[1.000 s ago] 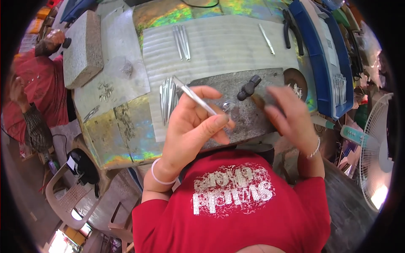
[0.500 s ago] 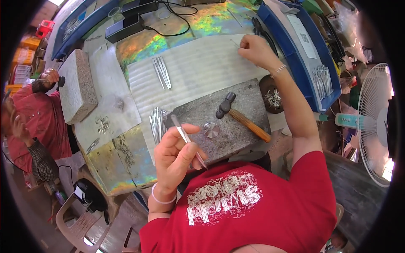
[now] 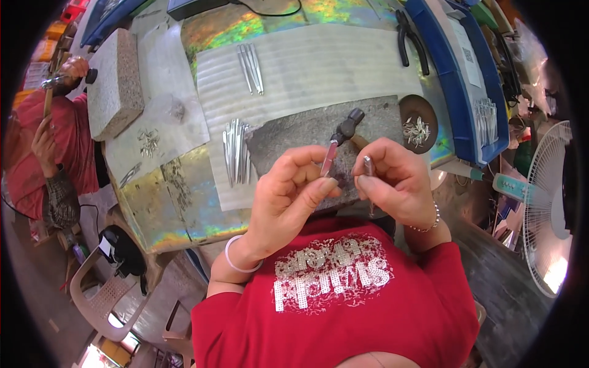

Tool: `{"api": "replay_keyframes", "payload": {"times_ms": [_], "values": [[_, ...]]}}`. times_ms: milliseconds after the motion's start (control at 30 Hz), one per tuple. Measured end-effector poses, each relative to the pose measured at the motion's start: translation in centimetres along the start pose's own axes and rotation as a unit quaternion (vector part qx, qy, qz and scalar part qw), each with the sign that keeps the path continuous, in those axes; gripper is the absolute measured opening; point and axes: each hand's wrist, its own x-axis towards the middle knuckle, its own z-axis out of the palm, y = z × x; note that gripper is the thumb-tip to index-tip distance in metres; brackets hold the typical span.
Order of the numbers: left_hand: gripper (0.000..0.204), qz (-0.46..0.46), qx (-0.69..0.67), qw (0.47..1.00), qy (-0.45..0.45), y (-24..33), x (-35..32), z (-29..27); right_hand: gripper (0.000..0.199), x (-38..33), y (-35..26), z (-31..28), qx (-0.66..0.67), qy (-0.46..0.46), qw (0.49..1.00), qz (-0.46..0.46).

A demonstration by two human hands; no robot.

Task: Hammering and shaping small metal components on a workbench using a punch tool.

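Observation:
My left hand (image 3: 294, 199) pinches a slender, flat silver metal piece (image 3: 329, 157) between thumb and fingers; its upper end points up and its kind is not certain. Close beside it, my right hand (image 3: 396, 181) is closed on a slim metal rod (image 3: 367, 163) with a rounded end. Both hands are held over the near edge of a grey stone block (image 3: 288, 136). On the block lies a hammer (image 3: 347, 127), its handle mostly behind my right hand. Left of the block lies a pile of long silver metal pieces (image 3: 234, 153).
A dark round dish (image 3: 432, 116) holds small metal bits, with black-handled pliers (image 3: 402, 46) beyond. Several strips (image 3: 250, 67) lie on the white sheet (image 3: 307, 67). Blue trays (image 3: 438, 80) and a fan (image 3: 546, 202) stand right. A co-worker with a hammer sits left by another stone block (image 3: 116, 86).
My right hand has come back from the far right of the table to beside my left hand, bringing a slim rod. The left hand has moved right and turned its piece.

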Motion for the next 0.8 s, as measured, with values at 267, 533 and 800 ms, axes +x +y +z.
{"api": "replay_keyframes", "payload": {"times_ms": [267,533,800], "values": [[0.018,0.024,-0.051,0.998,0.014,-0.5,-1.5,0.0,0.011,0.1,-0.3,1.9,-0.028,-0.001,0.995,-0.091],[0.014,0.068,-0.026,0.997,0.026,-0.6,-1.8,0.0,0.013,0.2,0.1,3.2,-0.132,0.078,0.968,-0.196],[0.014,0.056,0.049,0.997,0.011,-0.7,-1.8,-0.1,0.014,0.2,-0.5,3.0,-0.185,0.077,0.957,-0.211]]}}
